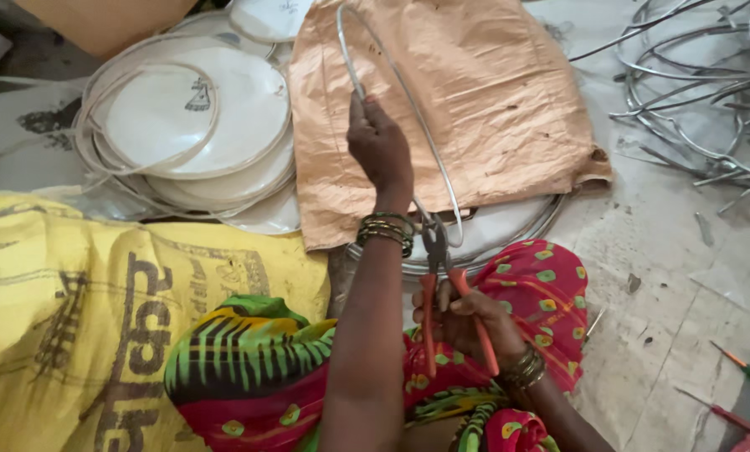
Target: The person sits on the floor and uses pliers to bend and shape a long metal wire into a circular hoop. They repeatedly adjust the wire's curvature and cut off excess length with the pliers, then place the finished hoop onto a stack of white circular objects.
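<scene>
At lower centre the right hand [467,322] grips orange-handled pliers [442,276], jaws pointing up-frame onto a thin grey wire hoop [408,100]. The hoop's long axis runs up-left from the pliers to the top centre, where the left hand [379,142] clasps its left side over a brown sack [492,92]. White discs [191,117] lie upper left.

Two hands [381,146] – one pliers [439,268] – one wire hoop [408,109].
</scene>
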{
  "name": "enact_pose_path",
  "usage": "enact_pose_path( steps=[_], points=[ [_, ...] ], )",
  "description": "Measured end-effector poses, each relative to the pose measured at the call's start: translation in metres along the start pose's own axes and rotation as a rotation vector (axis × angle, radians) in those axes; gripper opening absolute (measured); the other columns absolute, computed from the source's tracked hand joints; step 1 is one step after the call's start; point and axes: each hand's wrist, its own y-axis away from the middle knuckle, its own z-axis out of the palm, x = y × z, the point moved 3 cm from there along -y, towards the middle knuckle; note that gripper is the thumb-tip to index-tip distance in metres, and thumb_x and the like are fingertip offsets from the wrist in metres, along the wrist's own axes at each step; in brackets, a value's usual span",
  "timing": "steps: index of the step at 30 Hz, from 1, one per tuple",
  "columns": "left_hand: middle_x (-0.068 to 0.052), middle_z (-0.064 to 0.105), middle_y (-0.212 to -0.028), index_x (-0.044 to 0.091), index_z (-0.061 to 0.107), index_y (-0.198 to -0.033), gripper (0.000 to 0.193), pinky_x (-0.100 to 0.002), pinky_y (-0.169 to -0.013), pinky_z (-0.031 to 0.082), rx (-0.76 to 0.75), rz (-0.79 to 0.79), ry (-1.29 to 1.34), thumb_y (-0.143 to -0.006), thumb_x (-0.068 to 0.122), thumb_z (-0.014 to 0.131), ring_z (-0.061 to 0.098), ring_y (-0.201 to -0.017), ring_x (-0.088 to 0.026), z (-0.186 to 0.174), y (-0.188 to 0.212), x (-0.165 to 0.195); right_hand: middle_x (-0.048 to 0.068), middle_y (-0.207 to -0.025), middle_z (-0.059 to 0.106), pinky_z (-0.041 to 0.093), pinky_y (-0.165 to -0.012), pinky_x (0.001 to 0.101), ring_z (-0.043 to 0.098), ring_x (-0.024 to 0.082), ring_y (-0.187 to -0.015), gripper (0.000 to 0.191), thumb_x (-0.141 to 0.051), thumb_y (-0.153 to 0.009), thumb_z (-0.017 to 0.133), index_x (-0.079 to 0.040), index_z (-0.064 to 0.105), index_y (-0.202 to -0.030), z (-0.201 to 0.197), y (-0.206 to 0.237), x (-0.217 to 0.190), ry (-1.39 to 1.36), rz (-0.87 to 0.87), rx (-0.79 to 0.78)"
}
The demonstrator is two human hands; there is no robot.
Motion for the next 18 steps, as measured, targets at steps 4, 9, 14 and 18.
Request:
enact_pose_path(
  steps=[4, 9, 14, 18],
  points=[
    [-0.014, 0.060, -0.059, -0.004, 0.068, -0.121, 0.035, -0.039, -0.050, 0.041, -0.026, -0.025, -0.042, -0.105, 0.020, 0.049, 0.055, -0.050, -0.023, 0.002, -0.006, -0.004, 0.015, -0.122, 0.060, 0.048, -0.103, 0.0539, 0.061, 0.031, -0.118, 0.014, -0.015, -0.084, 0.062, -0.004, 0.058, -0.092, 0.003, 0.004, -0.001, 0.037, -0.034, -0.020],
    [-0.015, 0.067, -0.071, -0.001, 0.069, -0.118, 0.032, -0.039, -0.057, 0.049, -0.038, -0.013, -0.026, -0.105, 0.020, 0.049, 0.064, -0.060, -0.025, 0.021, 0.003, 0.000, 0.019, -0.121, 0.060, 0.048, -0.102, 0.0545, 0.062, 0.034, -0.115, 0.013, -0.015, -0.087, 0.062, -0.004, 0.057, -0.091, 0.006, 0.018, -0.007, -0.001, -0.060, -0.035],
    [-0.015, 0.071, -0.079, 0.002, 0.069, -0.116, 0.029, -0.040, -0.061, 0.053, -0.059, -0.007, 0.027, -0.103, 0.019, 0.050, 0.069, -0.067, -0.027, 0.042, 0.018, 0.010, 0.020, -0.123, 0.060, 0.048, -0.099, 0.0534, 0.061, 0.035, -0.114, 0.014, -0.016, -0.088, 0.059, -0.004, 0.056, -0.095, 0.007, 0.034, -0.013, -0.016, -0.092, -0.019],
    [-0.016, 0.068, -0.073, 0.002, 0.068, -0.103, 0.026, -0.042, -0.063, 0.051, -0.113, -0.040, -0.014, -0.103, 0.019, 0.048, 0.067, -0.066, -0.029, 0.049, 0.030, 0.017, 0.019, -0.120, 0.060, 0.049, -0.096, 0.0555, 0.062, 0.036, -0.113, 0.014, -0.017, -0.089, 0.059, -0.005, 0.055, -0.096, 0.007, 0.050, -0.012, 0.014, -0.133, -0.008]
  ],
)
